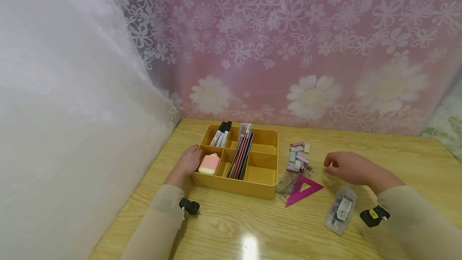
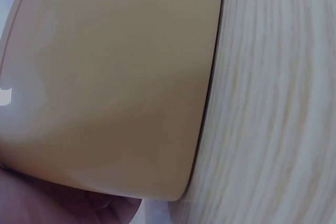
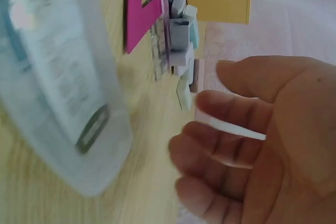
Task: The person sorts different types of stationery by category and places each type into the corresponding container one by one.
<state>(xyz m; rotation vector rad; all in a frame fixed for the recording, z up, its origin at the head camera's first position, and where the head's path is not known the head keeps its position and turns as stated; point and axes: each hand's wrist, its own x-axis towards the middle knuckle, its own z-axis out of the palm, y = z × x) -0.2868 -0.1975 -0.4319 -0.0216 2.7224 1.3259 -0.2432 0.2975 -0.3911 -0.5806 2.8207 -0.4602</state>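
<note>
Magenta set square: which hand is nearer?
Right: the right hand is just beyond and right of the set square; the left hand touches the yellow organizer at its left end, farther away.

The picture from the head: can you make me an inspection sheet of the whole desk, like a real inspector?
Surface: wood-grain table, with a shiny light spot near the bottom of the picture.
Job's things: yellow tray holding black-capped markers, a pink-and-cream bottle and pencils.
Clutter: to the tray's right, a pile of small erasers, a pink triangle and a clear case.
Grippers: two bare hands; the left hand holds the tray's left side, the right hand is above the table, holding nothing.
Cables: nothing seen.
Surroundings: pink flowery curtain behind, white sheet on the left.
</note>
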